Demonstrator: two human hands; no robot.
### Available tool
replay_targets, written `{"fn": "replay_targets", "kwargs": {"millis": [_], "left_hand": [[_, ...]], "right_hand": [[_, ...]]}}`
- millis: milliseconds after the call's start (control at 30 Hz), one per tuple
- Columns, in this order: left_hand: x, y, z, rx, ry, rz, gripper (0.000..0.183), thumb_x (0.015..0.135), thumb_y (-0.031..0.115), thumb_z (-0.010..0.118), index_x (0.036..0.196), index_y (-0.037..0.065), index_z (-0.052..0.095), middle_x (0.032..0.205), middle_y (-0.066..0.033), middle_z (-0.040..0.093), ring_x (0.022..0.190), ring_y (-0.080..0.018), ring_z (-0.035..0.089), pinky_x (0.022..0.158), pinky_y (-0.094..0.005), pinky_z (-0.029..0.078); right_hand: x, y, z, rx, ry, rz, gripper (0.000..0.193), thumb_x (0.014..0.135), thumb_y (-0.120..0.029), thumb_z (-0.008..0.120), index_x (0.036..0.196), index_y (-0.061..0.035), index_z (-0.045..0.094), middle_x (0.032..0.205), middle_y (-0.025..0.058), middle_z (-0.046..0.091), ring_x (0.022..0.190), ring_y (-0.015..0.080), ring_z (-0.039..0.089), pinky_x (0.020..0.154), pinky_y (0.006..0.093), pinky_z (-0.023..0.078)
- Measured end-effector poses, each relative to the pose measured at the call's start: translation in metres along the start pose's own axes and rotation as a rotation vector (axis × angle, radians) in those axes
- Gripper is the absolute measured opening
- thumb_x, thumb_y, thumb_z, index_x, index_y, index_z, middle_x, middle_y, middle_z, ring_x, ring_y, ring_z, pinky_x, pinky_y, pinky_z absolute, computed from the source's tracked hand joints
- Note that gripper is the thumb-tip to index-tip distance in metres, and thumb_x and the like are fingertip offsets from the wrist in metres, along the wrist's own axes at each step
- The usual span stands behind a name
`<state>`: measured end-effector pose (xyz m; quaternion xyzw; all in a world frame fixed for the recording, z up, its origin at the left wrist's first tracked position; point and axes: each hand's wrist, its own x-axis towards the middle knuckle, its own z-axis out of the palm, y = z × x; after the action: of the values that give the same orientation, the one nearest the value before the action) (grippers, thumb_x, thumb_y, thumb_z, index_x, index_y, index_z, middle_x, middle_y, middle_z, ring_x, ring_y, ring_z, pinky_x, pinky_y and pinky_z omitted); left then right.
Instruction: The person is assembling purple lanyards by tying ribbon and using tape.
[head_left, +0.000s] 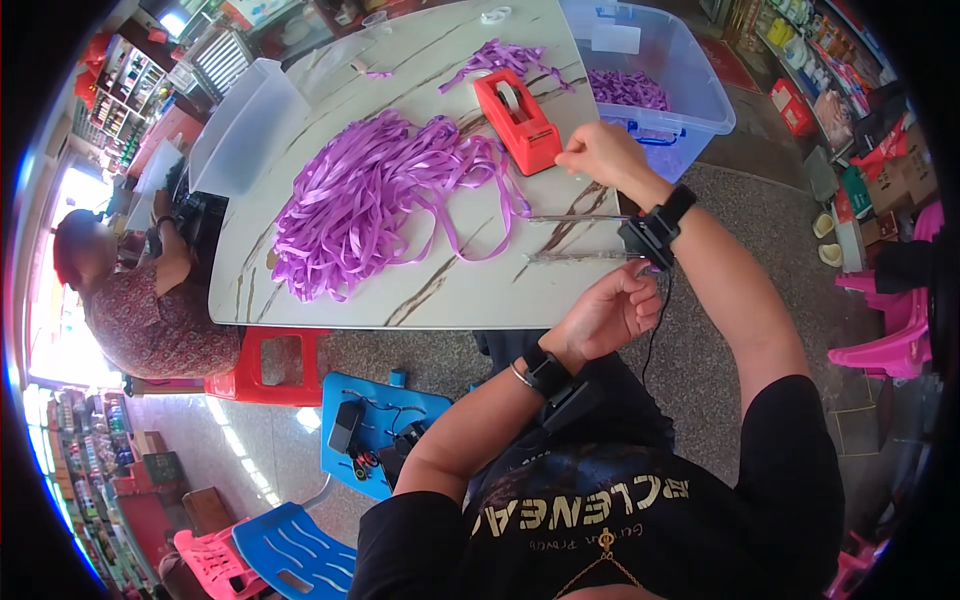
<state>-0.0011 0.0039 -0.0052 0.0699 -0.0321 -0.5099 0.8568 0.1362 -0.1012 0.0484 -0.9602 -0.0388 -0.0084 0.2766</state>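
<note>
My right hand [607, 157] is beside the front end of a red tape dispenser [520, 125], thumb and forefinger pinched together; whatever is between them is too small to make out. Lower down, by the table's near right edge, my left hand [615, 310] has its fingers curled in. A speck of purple shows at its fingertips, but what it holds is unclear. Two thin, shiny stick-like pieces [575, 257] lie near the table edge above my left hand. A large heap of purple ribbon loops [360, 200] spreads over the marbled table [470, 300], one loop reaching toward the sticks.
More purple ribbons [505, 62] lie behind the dispenser. A clear bin [700, 90] holding purple pieces stands off the table's right side. Another translucent bin [245, 130] stands at the left. A seated person [150, 310] is at far left, near a red stool [270, 365] and blue chair [350, 410].
</note>
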Motion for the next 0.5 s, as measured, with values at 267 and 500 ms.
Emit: {"fn": "replay_targets", "kwargs": {"millis": [267, 500], "left_hand": [[-0.001, 0.002, 0.002, -0.003, -0.006, 0.003, 0.027, 0.081, 0.008, 0.044, 0.107, 0.012, 0.043, 0.068, 0.0017, 0.033, 0.064, -0.0115, 0.037, 0.061, -0.0249, 0.036], [0.0, 0.001, 0.006, 0.029, 0.035, -0.002, 0.025, 0.082, 0.009, 0.044, 0.107, 0.011, 0.043, 0.068, 0.0018, 0.031, 0.064, -0.0112, 0.036, 0.061, -0.024, 0.035]], "right_hand": [[-0.036, 0.027, -0.051, 0.363, -0.633, -0.092, 0.02, 0.085, -0.019, 0.055, 0.079, -0.0005, 0.06, 0.067, 0.0011, 0.058, 0.062, 0.0072, 0.053, 0.058, 0.0214, 0.041], [-0.061, 0.056, -0.054, 0.168, -0.73, -0.08, 0.02, 0.082, -0.021, 0.058, 0.077, -0.0023, 0.06, 0.066, 0.0015, 0.06, 0.061, 0.0083, 0.055, 0.055, 0.0239, 0.042]]}}
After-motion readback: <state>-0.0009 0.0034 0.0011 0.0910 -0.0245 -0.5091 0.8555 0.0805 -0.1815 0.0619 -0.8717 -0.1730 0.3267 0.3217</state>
